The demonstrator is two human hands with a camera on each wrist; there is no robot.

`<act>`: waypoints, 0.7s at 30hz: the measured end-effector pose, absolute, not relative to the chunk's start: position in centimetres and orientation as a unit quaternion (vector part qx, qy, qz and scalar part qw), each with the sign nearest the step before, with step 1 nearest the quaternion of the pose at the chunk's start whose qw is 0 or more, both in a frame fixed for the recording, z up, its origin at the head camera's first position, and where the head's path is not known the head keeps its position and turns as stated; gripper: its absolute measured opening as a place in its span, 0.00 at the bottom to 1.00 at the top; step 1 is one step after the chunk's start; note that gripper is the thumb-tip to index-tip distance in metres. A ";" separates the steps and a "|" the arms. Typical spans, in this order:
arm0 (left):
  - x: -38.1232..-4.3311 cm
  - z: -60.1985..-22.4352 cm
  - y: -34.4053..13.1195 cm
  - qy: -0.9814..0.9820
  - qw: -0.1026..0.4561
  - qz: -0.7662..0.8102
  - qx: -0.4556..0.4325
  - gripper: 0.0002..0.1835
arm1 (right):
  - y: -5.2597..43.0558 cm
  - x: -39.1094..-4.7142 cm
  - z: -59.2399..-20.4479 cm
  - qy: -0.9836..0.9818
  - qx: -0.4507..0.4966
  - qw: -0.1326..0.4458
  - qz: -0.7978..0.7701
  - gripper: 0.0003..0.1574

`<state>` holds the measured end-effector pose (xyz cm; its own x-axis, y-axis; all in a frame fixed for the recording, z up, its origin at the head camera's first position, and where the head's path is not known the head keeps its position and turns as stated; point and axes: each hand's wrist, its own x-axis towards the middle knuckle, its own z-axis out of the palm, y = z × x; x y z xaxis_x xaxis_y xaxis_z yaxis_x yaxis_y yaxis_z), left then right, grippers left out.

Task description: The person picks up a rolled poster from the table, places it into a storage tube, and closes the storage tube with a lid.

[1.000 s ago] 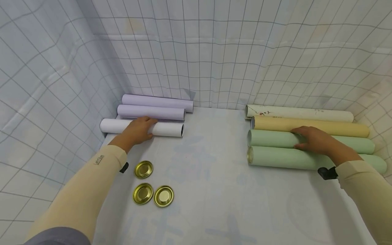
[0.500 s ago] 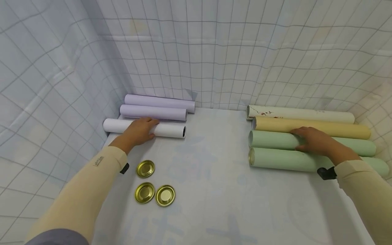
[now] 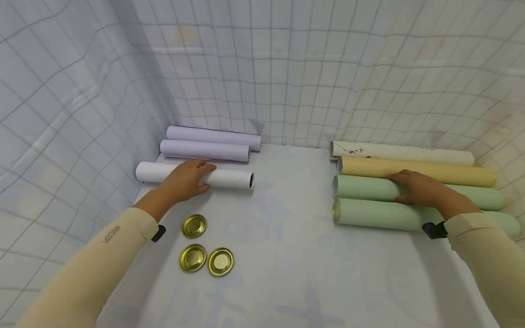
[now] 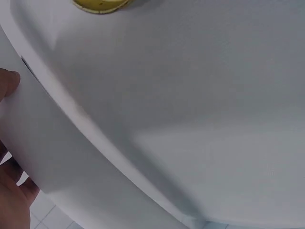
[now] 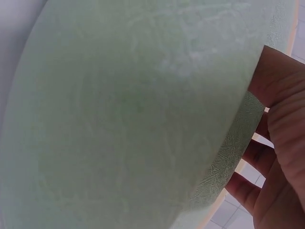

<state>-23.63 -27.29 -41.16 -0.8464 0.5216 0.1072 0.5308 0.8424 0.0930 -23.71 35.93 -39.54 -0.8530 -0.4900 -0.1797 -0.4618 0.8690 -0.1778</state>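
My left hand [image 3: 184,182] holds a white paper roll [image 3: 231,177] from above, thumb on its near side and fingers over the far side. In the left wrist view the white roll's edge runs diagonally past the thumb [image 4: 9,82]. My right hand [image 3: 418,189] grips the rear of two pale green rolls [image 3: 365,187], thumb between the two and fingers at its far side. The front green roll [image 3: 377,214] lies alongside, filling much of the right wrist view. Just behind the gripped green roll lies a yellow roll [image 3: 443,172].
Two lilac rolls [image 3: 205,150] lie behind the white one, near the back wall. A cream roll with a floral print [image 3: 402,152] is at the back right. Three shallow gold metal dishes [image 3: 194,225] sit at front left. Grid-patterned sheeting [image 3: 270,82] encloses the white surface.
My left hand has drawn the white roll slightly toward me and to the right, widening the gap to the lilac rolls. The right hand stays about where it was.
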 end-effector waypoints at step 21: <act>-15.3 -40.4 -26.3 -0.935 0.099 -0.062 -0.334 0.31 | 35.9 -24.2 -39.5 0.958 -0.251 0.125 -0.064 0.44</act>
